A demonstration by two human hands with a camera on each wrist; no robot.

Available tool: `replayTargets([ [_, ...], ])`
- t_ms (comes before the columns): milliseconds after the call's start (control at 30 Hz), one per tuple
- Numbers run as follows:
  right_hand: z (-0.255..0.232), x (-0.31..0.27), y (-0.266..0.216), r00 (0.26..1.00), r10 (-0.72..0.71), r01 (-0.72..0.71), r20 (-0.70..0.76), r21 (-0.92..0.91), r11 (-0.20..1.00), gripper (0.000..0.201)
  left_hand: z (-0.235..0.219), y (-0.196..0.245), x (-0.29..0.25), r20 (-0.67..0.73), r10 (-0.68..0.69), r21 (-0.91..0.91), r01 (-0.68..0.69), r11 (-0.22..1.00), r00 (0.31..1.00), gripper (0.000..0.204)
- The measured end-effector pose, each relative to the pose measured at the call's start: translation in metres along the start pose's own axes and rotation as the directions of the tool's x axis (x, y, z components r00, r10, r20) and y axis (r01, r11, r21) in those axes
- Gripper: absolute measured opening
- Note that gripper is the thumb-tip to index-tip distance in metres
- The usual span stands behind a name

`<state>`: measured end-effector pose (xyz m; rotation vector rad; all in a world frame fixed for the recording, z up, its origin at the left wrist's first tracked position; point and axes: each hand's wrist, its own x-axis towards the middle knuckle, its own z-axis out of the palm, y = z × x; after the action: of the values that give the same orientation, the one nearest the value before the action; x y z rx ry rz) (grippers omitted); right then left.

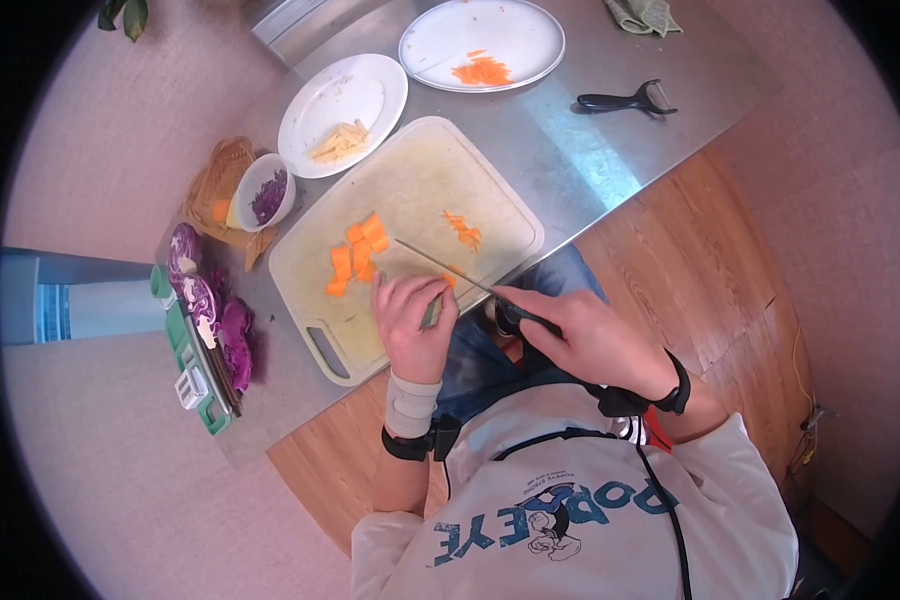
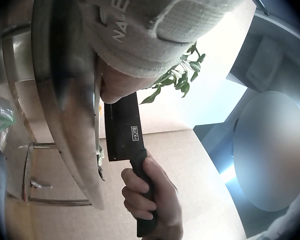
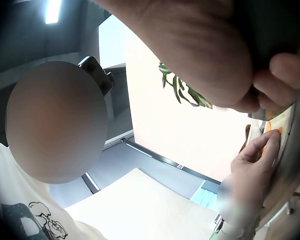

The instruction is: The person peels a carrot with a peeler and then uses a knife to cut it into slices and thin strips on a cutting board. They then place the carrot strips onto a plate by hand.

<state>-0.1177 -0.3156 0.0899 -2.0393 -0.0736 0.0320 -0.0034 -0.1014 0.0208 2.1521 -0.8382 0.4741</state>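
My right hand grips the black handle of a kitchen knife, whose wide dark blade reaches over the near edge of the cutting board. Close beside the blade, my left hand holds an orange carrot piece on the board, its fingers bent and mostly covering it. In the right wrist view, the thumb and fingers of that hand meet around the piece. Carrot chunks lie left of the blade, and a small pile of carrot shreds lies beyond it.
Behind the board stand a white plate with pale strips and an oval plate with carrot shreds. At left are a bowl of shredded purple cabbage, a wicker basket, cabbage pieces and a green grater. A black peeler lies at right.
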Motion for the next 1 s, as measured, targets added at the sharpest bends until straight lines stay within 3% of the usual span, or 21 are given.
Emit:
replayTargets([
  [433, 0.010, -0.009, 0.001, 1.000, -0.012, 0.012, 0.012, -0.036, 0.999, 0.046, 0.002, -0.003, -0.003, -0.031, 0.006, 0.006, -0.006, 1.000, 1.000, 0.019],
  [500, 0.005, -0.008, -0.006, 0.993, 0.055, -0.045, 0.102, -0.098, 0.994, 0.046, 0.002, -0.003, -0.003, -0.031, 0.005, 0.008, -0.005, 1.000, 1.000, 0.019],
  [1000, 0.013, -0.001, 0.001, 0.999, 0.005, -0.003, 0.041, -0.036, 0.999, 0.043, 0.000, -0.001, -0.001, -0.020, -0.005, 0.000, 0.005, 1.000, 1.000, 0.019],
])
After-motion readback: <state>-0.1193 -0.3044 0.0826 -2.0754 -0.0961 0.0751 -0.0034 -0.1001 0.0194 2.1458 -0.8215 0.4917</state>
